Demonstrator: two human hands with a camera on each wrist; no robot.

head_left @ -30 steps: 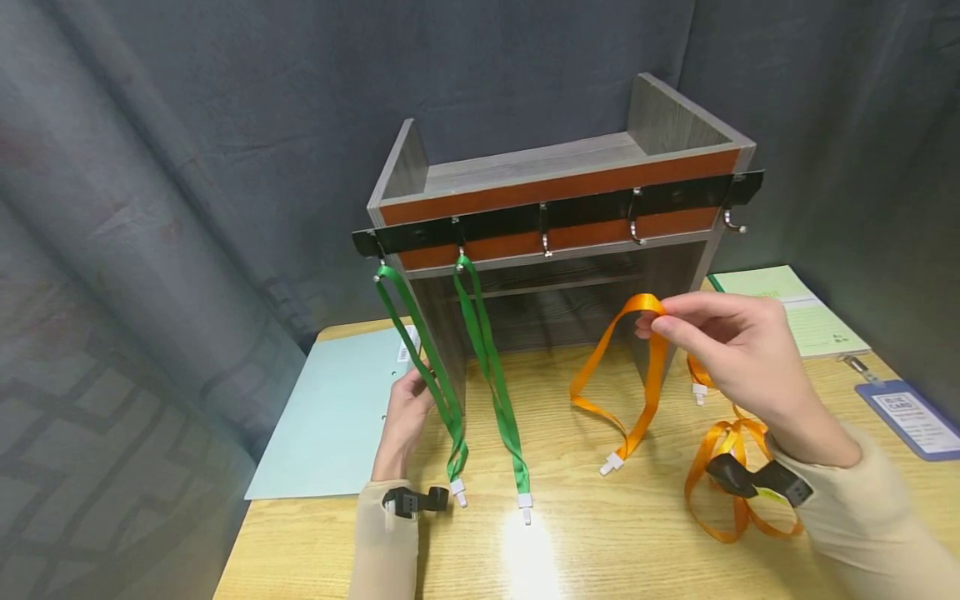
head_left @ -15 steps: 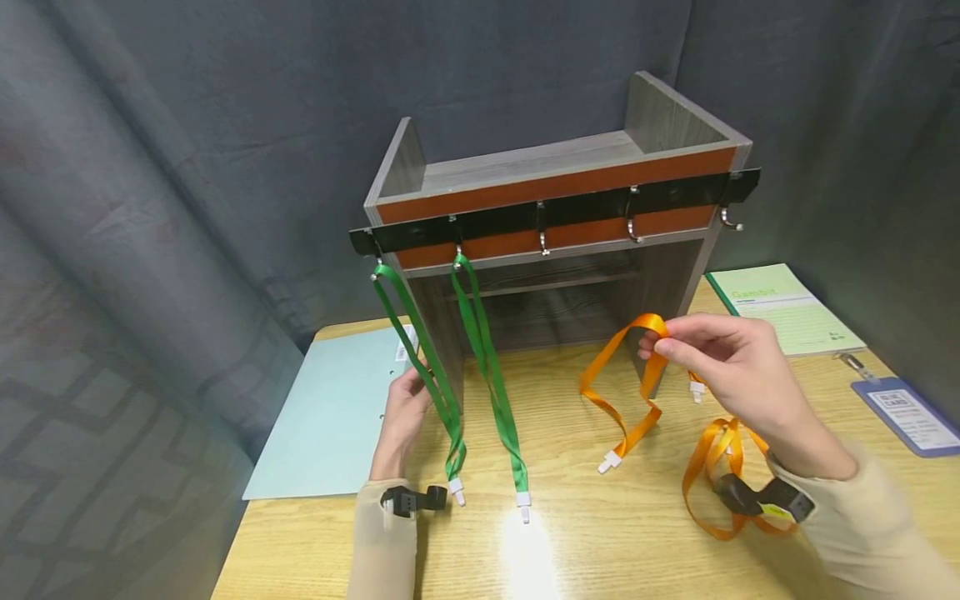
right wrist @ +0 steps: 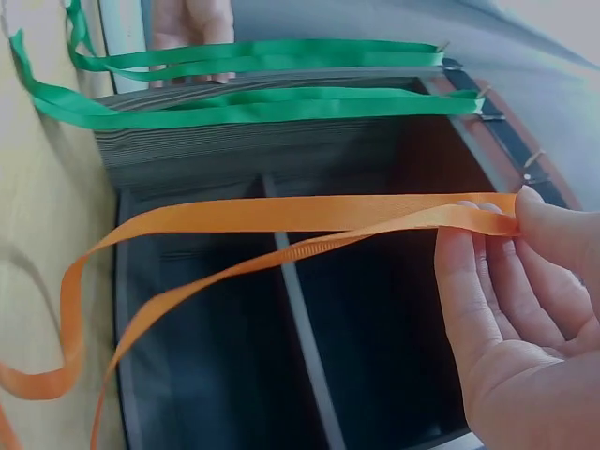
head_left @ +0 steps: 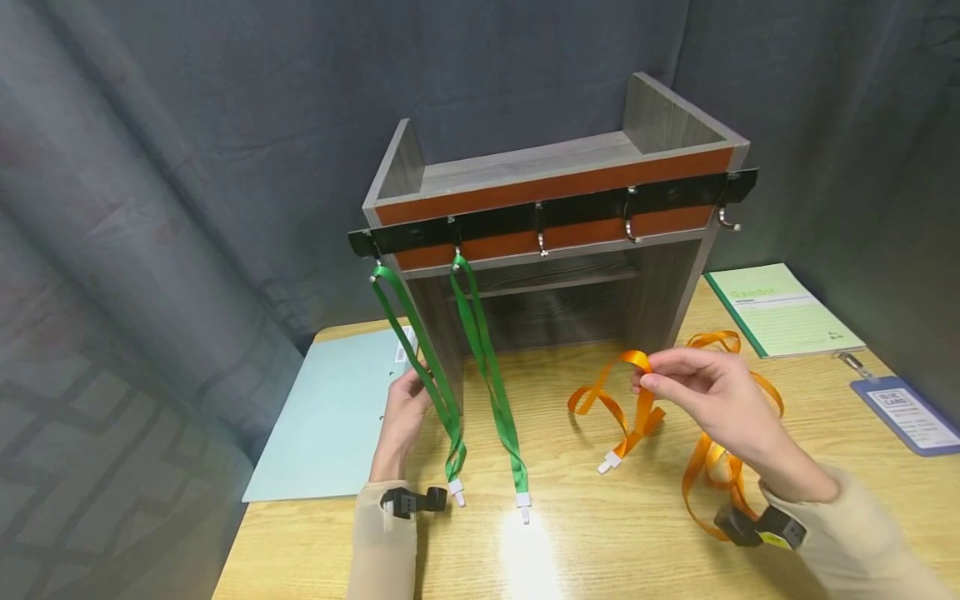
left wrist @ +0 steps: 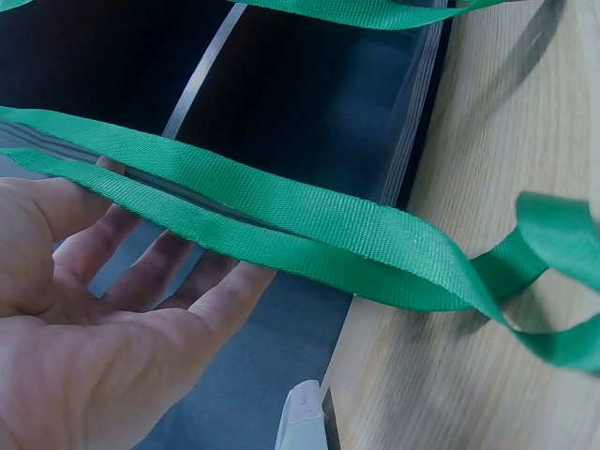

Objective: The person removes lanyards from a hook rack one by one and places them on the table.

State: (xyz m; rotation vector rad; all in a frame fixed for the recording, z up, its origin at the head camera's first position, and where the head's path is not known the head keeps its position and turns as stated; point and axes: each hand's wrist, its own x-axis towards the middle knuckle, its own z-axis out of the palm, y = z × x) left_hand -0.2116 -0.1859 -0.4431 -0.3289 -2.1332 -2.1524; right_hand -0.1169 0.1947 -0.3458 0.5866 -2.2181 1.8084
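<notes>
My right hand (head_left: 708, 396) pinches the top loop of an orange lanyard (right wrist: 216, 217) between thumb and fingertips, in front of the cabinet. The lanyard's strap bends and folds toward the tabletop, and its white clip (head_left: 610, 462) lies low on the near side. At the cabinet's left side is my left hand (head_left: 405, 410), its fingers extended and partly behind a green lanyard (left wrist: 309, 211) that hangs from the first hook. Another green lanyard (head_left: 504, 417) hangs from the second hook. More orange lanyards (head_left: 696, 467) lie on the table beneath my right forearm.
A grey cabinet (head_left: 678, 283) carries a black hook rail (head_left: 585, 211) with several metal hooks. On the left lies a pale blue folder (head_left: 330, 417). A green notebook (head_left: 787, 310) and a blue badge holder (head_left: 905, 414) with a card lie at the right on the wooden table (head_left: 592, 533).
My right hand has come down and slightly left with the orange lanyard, whose strap now folds more onto the table. More of the other orange lanyards shows. My left hand has stayed put.
</notes>
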